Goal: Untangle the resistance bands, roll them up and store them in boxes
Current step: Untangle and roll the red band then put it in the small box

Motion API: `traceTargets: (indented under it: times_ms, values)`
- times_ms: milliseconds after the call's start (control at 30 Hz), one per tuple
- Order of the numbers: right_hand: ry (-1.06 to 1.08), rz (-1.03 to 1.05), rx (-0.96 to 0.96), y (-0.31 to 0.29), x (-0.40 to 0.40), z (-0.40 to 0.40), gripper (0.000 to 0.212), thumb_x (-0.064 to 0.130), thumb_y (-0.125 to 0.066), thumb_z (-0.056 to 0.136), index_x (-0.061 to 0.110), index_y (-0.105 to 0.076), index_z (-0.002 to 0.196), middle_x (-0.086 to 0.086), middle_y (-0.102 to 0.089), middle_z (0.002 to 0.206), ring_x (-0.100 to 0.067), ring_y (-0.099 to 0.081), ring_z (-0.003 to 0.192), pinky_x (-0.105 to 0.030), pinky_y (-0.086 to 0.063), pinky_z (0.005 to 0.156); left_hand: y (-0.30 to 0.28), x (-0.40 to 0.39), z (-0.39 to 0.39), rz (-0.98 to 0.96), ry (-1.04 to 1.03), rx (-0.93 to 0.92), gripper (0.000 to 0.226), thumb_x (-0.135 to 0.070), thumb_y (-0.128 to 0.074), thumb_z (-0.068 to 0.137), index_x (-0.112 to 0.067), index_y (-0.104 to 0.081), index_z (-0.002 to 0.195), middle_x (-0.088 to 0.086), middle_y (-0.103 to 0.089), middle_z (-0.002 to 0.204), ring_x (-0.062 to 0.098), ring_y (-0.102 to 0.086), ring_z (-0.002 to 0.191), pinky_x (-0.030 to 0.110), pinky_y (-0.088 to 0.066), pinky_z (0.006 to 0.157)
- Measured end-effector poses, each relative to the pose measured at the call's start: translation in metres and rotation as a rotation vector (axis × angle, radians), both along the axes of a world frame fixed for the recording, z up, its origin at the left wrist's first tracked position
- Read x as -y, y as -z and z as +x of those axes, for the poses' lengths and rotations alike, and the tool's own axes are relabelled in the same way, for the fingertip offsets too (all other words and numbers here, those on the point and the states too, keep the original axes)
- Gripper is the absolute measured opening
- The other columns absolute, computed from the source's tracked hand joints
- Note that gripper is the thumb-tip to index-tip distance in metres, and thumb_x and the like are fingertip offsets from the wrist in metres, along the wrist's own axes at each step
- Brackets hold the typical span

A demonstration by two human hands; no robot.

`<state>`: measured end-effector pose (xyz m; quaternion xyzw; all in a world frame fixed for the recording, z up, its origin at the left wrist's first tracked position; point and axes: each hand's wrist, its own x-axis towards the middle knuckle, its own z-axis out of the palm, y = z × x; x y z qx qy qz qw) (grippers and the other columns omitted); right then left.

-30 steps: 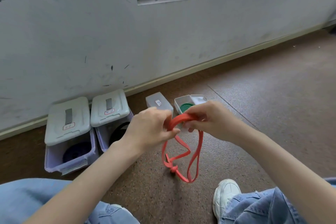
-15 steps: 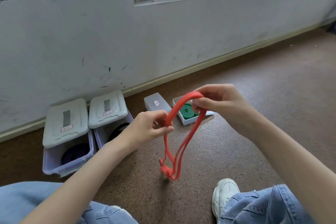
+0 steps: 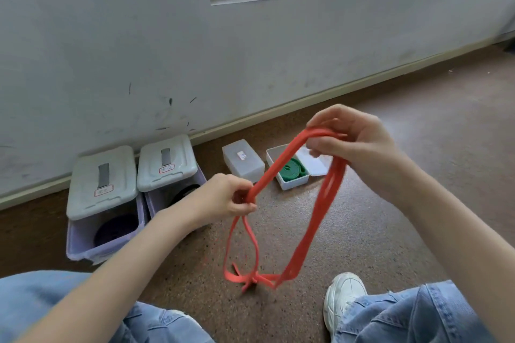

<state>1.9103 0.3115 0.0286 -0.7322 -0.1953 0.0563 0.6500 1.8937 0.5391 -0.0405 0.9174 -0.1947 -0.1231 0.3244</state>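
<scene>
A red resistance band hangs between both hands above the floor, with a knot at its lowest point. My left hand pinches the band low on the left, and two strands drop from it to the knot. Higher up, my right hand grips the band's top, from which doubled strands fall on the right. Behind the band, a small open white box holds a rolled green band. A small closed white box stands beside it.
Two lilac bins with white lids stand against the wall at left; a dark rolled band shows in the nearer one. My jeans-clad legs and a white shoe lie at the bottom. Brown floor stretches right.
My right hand rose and moved right with the band's top while my left hand stayed low. The loop spread wider and the knot hangs lower between the hands.
</scene>
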Motion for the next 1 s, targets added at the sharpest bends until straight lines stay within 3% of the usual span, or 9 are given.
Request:
traceTargets:
  times_ms: [167,300,367,533,633,733,833,933,1000]
  values:
    - [-0.217,-0.477,-0.18,0.015,0.004,0.0,0.04,-0.001,-0.073,0.073,0.018,-0.054,0.102,-0.007,-0.072,0.079,-0.018,-0.068,0.075,-0.027,-0.056,0.071,-0.022,-0.004,-0.001,-0.178,-0.007,0.019,0.018,-0.016,-0.07,0.08,-0.03,-0.062,0.072,-0.011,-0.064,0.068,0.0,-0.062,0.067,0.014,-0.049,0.067]
    - [-0.271,-0.443,-0.055,0.026,-0.018,-0.007,0.039,-0.006,-0.072,0.074,0.021,-0.053,0.095,-0.022,-0.066,0.082,-0.025,-0.061,0.07,-0.049,-0.053,0.074,-0.027,0.016,-0.006,-0.145,0.143,0.086,0.027,-0.014,-0.07,0.081,-0.035,-0.058,0.069,-0.022,-0.055,0.059,-0.007,-0.051,0.058,0.008,-0.039,0.058]
    - [-0.275,-0.383,0.006,0.026,-0.021,-0.009,0.03,-0.006,-0.069,0.077,0.017,-0.055,0.091,-0.018,-0.066,0.079,-0.023,-0.061,0.068,-0.046,-0.053,0.072,-0.022,0.019,-0.005,-0.169,0.126,0.076,0.005,-0.015,-0.071,0.08,-0.02,-0.069,0.08,-0.014,-0.06,0.067,-0.002,-0.054,0.062,0.013,-0.043,0.059]
    - [-0.035,-0.102,0.031,0.011,-0.001,0.002,0.018,0.0,-0.066,0.077,0.005,-0.06,0.092,-0.005,-0.071,0.077,-0.019,-0.068,0.07,-0.026,-0.057,0.067,0.001,0.002,-0.001,0.086,0.038,-0.009,0.011,-0.019,-0.069,0.083,-0.009,-0.066,0.085,0.003,-0.068,0.083,0.012,-0.065,0.079,0.026,-0.052,0.077]
    - [-0.098,-0.316,-0.048,0.01,0.009,0.008,0.023,0.0,-0.068,0.075,0.008,-0.057,0.093,-0.003,-0.072,0.077,-0.02,-0.07,0.075,-0.021,-0.055,0.067,-0.004,-0.008,0.0,0.087,-0.023,0.012,0.015,-0.025,-0.074,0.077,-0.025,-0.061,0.07,-0.009,-0.065,0.073,0.001,-0.06,0.067,0.014,-0.046,0.065]
    - [-0.228,-0.546,-0.223,0.024,0.004,0.003,0.039,0.0,-0.071,0.075,0.011,-0.047,0.103,-0.009,-0.071,0.089,-0.027,-0.069,0.088,-0.034,-0.056,0.08,-0.022,-0.008,-0.002,-0.008,-0.015,0.056,0.024,-0.026,-0.075,0.074,-0.034,-0.056,0.064,-0.016,-0.061,0.06,-0.004,-0.058,0.06,0.009,-0.041,0.059]
    - [-0.309,-0.465,-0.224,0.036,-0.012,-0.005,0.05,0.0,-0.074,0.073,0.022,-0.044,0.107,-0.01,-0.07,0.09,-0.026,-0.069,0.088,-0.039,-0.055,0.084,-0.03,0.009,-0.008,-0.015,0.097,0.075,0.025,-0.023,-0.075,0.074,-0.036,-0.057,0.064,-0.023,-0.057,0.054,-0.006,-0.056,0.057,0.01,-0.042,0.056]
    - [-0.343,-0.423,-0.102,0.04,-0.021,-0.007,0.034,-0.005,-0.068,0.078,0.018,-0.052,0.095,-0.008,-0.067,0.077,-0.023,-0.067,0.073,-0.045,-0.057,0.075,-0.026,0.017,-0.007,-0.018,0.12,0.06,0.01,-0.021,-0.076,0.075,-0.019,-0.066,0.072,-0.012,-0.061,0.062,0.005,-0.059,0.062,0.022,-0.048,0.058]
    - [-0.307,-0.413,-0.005,0.037,-0.017,-0.004,0.028,-0.005,-0.066,0.08,0.018,-0.053,0.088,-0.008,-0.065,0.074,-0.02,-0.064,0.068,-0.047,-0.056,0.071,-0.021,0.014,-0.005,-0.041,0.081,0.026,0.01,-0.02,-0.076,0.075,-0.018,-0.066,0.074,-0.012,-0.059,0.062,0.0,-0.056,0.057,0.016,-0.045,0.056]
